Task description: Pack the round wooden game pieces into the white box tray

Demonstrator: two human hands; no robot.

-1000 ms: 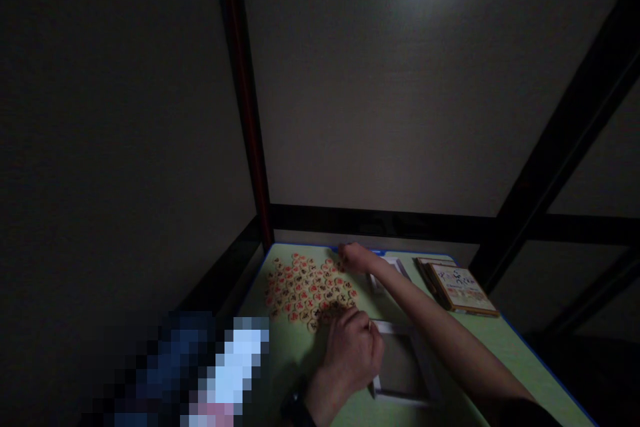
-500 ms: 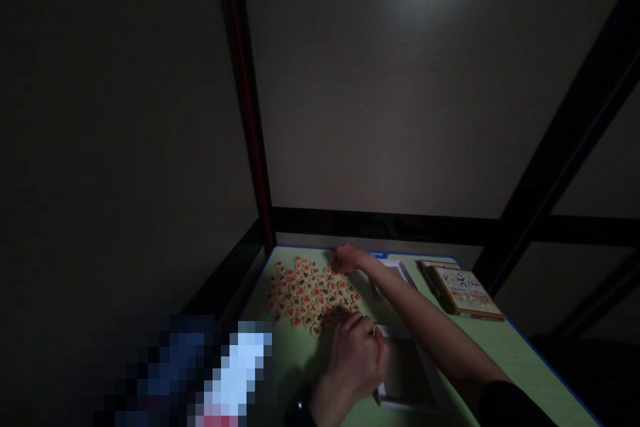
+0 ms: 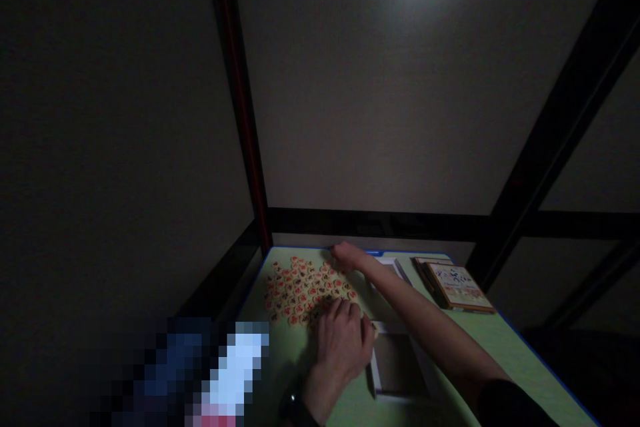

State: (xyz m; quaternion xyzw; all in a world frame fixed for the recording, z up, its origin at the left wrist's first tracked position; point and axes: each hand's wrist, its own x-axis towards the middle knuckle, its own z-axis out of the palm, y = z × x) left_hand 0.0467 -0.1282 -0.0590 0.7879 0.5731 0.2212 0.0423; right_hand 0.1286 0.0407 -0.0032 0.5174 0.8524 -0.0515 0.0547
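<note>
Several round wooden game pieces (image 3: pixel 300 287) with red and black marks lie spread on a green table (image 3: pixel 300 360). My left hand (image 3: pixel 343 340) rests palm down at the near edge of the spread, its fingers stretched over the closest pieces. My right hand (image 3: pixel 347 256) reaches to the far right corner of the spread and touches pieces there; its fingers are curled, and what they hold, if anything, is too dim to see. An open white box (image 3: pixel 397 364) lies just right of my left hand, under my right forearm.
A second white tray (image 3: pixel 393 267) lies beyond my right arm. A flat printed box (image 3: pixel 457 287) sits at the table's far right. Dark frame bars and a plain wall rise behind the table. A blurred patch covers the lower left. The scene is very dim.
My left hand has slid forward onto the near pieces and its fingers have spread out. My right hand stays at the far corner of the spread.
</note>
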